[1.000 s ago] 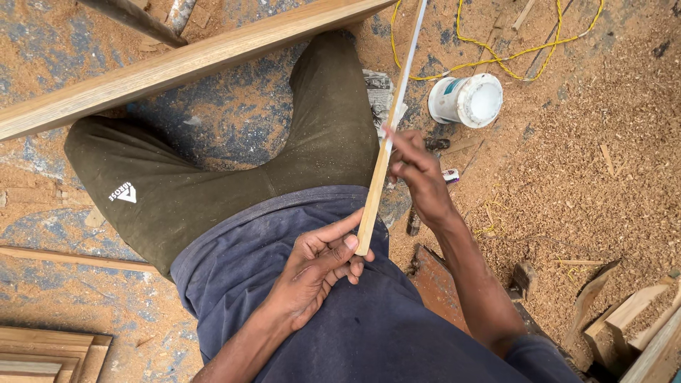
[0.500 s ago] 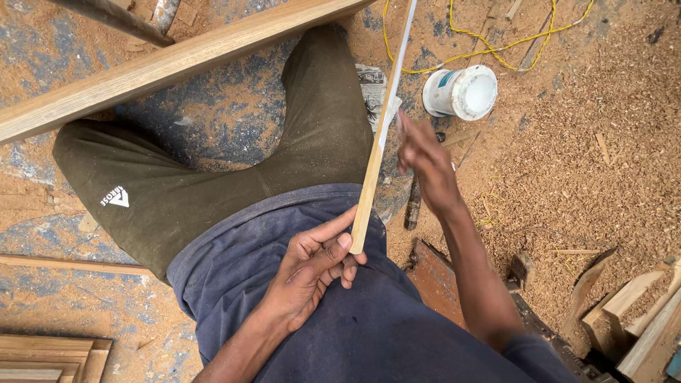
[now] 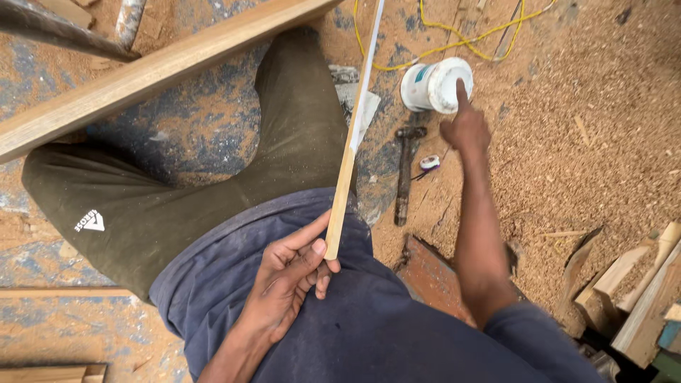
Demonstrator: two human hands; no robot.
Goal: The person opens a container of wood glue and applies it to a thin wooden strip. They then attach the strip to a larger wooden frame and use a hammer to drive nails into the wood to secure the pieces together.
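Note:
My left hand (image 3: pixel 287 280) rests against my lap and grips the near end of a thin wooden strip (image 3: pixel 347 159). The strip runs up and away past the top of the view, pale along its far half. My right hand (image 3: pixel 464 128) is stretched out over the sawdust with its forefinger on the lid of a white plastic tub (image 3: pixel 434 85). It holds nothing. A hammer (image 3: pixel 406 174) lies on the ground between the strip and my right arm.
A long wooden plank (image 3: pixel 156 71) crosses the upper left. A yellow cord (image 3: pixel 440 48) loops behind the tub. Offcuts of wood (image 3: pixel 631 284) pile at the right edge. A small roll of tape (image 3: pixel 429 162) lies by the hammer. Sawdust covers the ground.
My right hand has let go of the strip and reached away to the white tub. The left hand still holds the strip's near end.

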